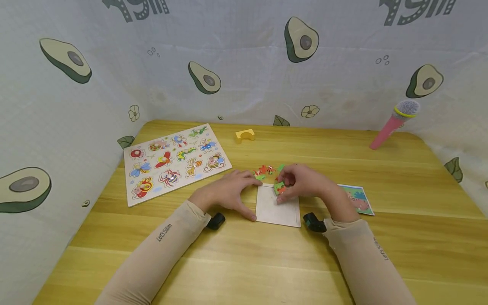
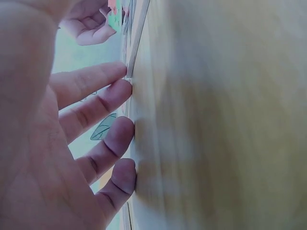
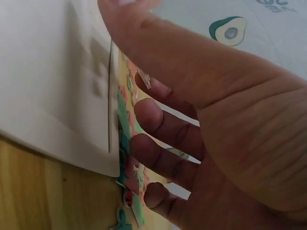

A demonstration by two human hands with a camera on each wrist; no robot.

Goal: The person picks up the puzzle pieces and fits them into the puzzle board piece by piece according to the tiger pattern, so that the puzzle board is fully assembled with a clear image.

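A pale square board [image 1: 277,209] lies flat on the table. My left hand [image 1: 232,190] rests at its left side, thumb by the near-left corner and fingers spread on the tabletop; in the left wrist view the fingertips of this hand [image 2: 91,120] touch the wood. Between thumb and fingers, my right hand [image 1: 305,182] pinches a green and orange puzzle piece [image 1: 280,188] over the board's far part. Other colourful pieces [image 1: 263,171] lie just beyond the board. In the right wrist view, my right hand [image 3: 192,120] mostly hides the held piece.
At the back left lies an insect peg puzzle [image 1: 177,163]. A yellow arch block [image 1: 245,135] sits near the table's back edge. A picture card [image 1: 358,199] is right of the board, partly behind my right arm. A pink toy microphone [image 1: 392,125] stands at the back right.
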